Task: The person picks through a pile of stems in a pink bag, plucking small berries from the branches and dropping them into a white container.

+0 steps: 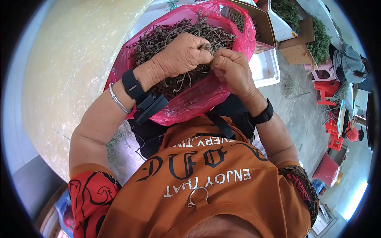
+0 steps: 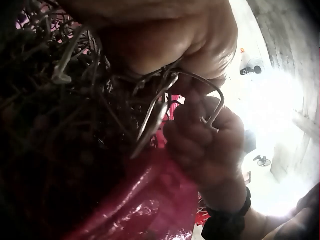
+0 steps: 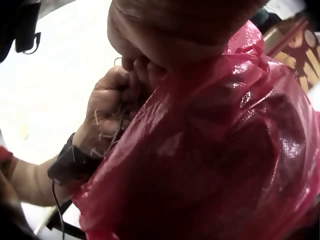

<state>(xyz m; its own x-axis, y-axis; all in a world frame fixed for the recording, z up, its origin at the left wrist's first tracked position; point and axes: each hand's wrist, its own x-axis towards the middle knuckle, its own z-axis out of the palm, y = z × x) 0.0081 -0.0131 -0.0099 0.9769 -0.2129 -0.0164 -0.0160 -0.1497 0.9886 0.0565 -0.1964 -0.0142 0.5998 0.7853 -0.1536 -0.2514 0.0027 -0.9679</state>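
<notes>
A pink plastic bag [image 1: 174, 115] stands wide at the mouth in front of the person, full of dry, tangled grey-brown stalks [image 1: 152, 41] with small round knobs. Over this heap the left hand [image 1: 180, 55] grips a few thin stalks, its fingers curled. Right beside it, knuckles nearly meeting, the right hand [image 1: 234, 71] is curled with thumb and fingers pinching at the stalks' end. In the left wrist view a bent stalk [image 2: 220, 97] arches from the left hand to the right hand [image 2: 205, 140]. Both hands' fingertips are mostly hidden.
A pale, plastic-covered surface [image 1: 75, 71] lies to the left. Behind the bag is a cardboard box [image 1: 262, 20] of small round pieces, with a white tray [image 1: 268, 69] at its right. Farther right are boxes of greenery [image 1: 319, 41], red stools [image 1: 327, 91] and other people.
</notes>
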